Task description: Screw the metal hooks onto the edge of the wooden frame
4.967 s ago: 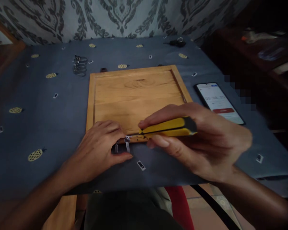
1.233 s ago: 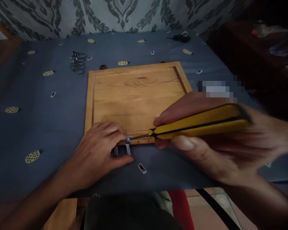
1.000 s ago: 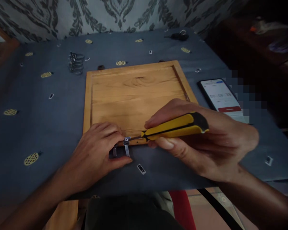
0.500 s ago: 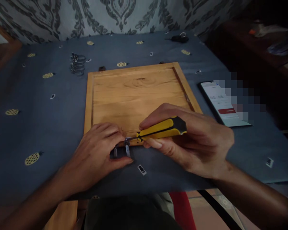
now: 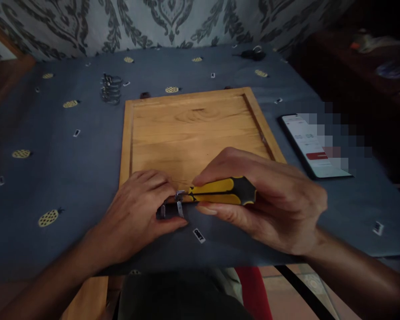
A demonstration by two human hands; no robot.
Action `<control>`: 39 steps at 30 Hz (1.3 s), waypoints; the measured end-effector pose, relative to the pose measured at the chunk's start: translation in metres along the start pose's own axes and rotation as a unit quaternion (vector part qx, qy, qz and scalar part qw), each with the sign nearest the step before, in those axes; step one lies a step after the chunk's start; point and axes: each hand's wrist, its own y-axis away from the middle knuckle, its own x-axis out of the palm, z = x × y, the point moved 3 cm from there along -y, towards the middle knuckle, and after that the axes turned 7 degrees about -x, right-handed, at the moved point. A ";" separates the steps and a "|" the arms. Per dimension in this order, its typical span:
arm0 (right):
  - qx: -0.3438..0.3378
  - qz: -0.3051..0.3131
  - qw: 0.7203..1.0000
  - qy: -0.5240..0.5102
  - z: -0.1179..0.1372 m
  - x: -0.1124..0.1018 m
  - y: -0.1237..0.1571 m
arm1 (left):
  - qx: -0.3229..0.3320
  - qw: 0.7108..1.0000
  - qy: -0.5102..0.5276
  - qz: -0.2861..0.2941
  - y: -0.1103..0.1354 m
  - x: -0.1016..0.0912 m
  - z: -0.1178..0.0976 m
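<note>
Yellow-black screwdriver [image 5: 223,191] sits pinched in the right hand [image 5: 280,206]; the left hand [image 5: 142,206] half-curls round shiny bracket [image 5: 180,208], hold unclear.

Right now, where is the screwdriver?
In the head view, just right of centre, the yellow-and-black screwdriver is in the right hand, pointing left at the metal fitting at the near edge of the wooden panel.

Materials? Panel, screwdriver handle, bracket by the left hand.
Panel: wood, smooth, possibly varnished; grain lines and darker swirl show. Screwdriver handle: probably plastic, maybe rubber; moulded-looking yellow and black sections. Bracket: likely bare metal; silvery grey, bright glints.
</note>
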 end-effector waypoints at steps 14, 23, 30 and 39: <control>-0.002 -0.179 0.984 0.015 0.013 -0.014 0.002 | -0.004 1.000 -0.016 0.016 0.000 -0.001 -0.001; 0.006 -0.096 0.995 0.021 0.001 0.001 0.012 | 0.011 1.000 -0.009 -0.009 0.002 0.000 0.000; 0.006 -0.067 0.998 0.014 -0.001 -0.001 0.011 | 0.005 1.000 -0.012 0.000 0.001 -0.001 -0.001; 0.038 -0.017 0.997 -0.064 0.003 0.003 0.009 | -0.010 1.000 -0.018 0.018 0.000 -0.002 -0.002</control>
